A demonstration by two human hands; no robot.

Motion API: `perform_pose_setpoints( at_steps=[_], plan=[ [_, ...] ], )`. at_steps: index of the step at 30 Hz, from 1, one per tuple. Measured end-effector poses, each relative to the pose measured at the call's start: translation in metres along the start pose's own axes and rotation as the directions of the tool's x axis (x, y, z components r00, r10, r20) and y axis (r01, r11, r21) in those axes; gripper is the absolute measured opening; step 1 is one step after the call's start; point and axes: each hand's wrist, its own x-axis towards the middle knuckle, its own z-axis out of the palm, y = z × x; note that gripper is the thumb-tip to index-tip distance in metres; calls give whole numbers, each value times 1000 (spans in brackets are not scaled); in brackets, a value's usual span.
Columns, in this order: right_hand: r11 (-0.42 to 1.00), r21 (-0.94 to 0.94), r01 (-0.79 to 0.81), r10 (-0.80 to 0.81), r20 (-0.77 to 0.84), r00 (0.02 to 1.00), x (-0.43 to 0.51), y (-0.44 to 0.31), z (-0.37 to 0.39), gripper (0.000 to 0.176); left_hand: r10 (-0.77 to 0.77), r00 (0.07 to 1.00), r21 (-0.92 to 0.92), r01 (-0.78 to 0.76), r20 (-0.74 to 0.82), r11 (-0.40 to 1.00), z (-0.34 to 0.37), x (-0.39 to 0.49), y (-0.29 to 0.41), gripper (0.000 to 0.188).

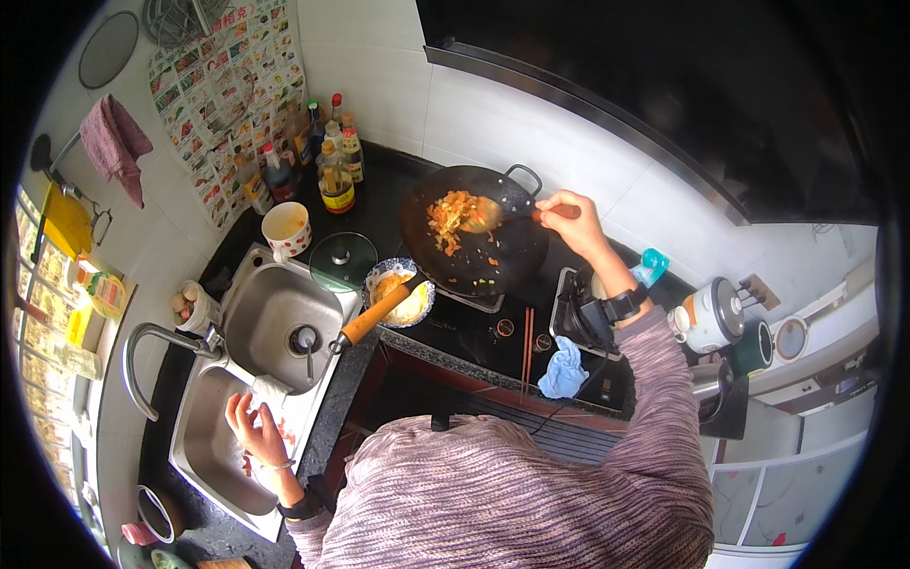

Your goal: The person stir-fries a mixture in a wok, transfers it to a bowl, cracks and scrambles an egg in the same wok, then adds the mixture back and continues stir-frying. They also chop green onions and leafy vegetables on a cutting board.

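My right hand (569, 219) is closed on the reddish-brown handle of a spatula (515, 214), whose head rests in chopped orange and yellow food (455, 217) in a black wok (469, 267). The wok stands on the hob, its wooden handle (384, 310) pointing towards the sink. That handle crosses above a patterned bowl (426, 302) of yellowish food. Over the front basin of the steel sink (206, 455) my left hand (261, 432) hangs with its fingers apart and curled, holding nothing. Beneath it lie red scraps and something whitish, partly hidden.
A glass lid (355, 249) and a dotted mug (286, 231) stand between the sink and wok, with several sauce bottles (335, 178) behind. Red chopsticks (527, 348) and a blue cloth (563, 370) lie at the hob's front. A rice cooker (704, 320) stands right; a range hood (604, 121) hangs above.
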Motion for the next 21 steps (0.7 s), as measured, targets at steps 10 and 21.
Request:
perform_pose_setpoints(
  at_steps=[10, 21],
  plan=[
    [982, -175, -66, 39, -152, 988, 10, 20, -7, 13, 26, 1000, 14, -26, 18, 1000, 2, -4, 12, 26],
    [500, -314, 807, -584, 566, 582, -75, 1, 59, 24, 46, 999, 91, -47, 13, 995, -4, -8, 16, 23]
  ],
)
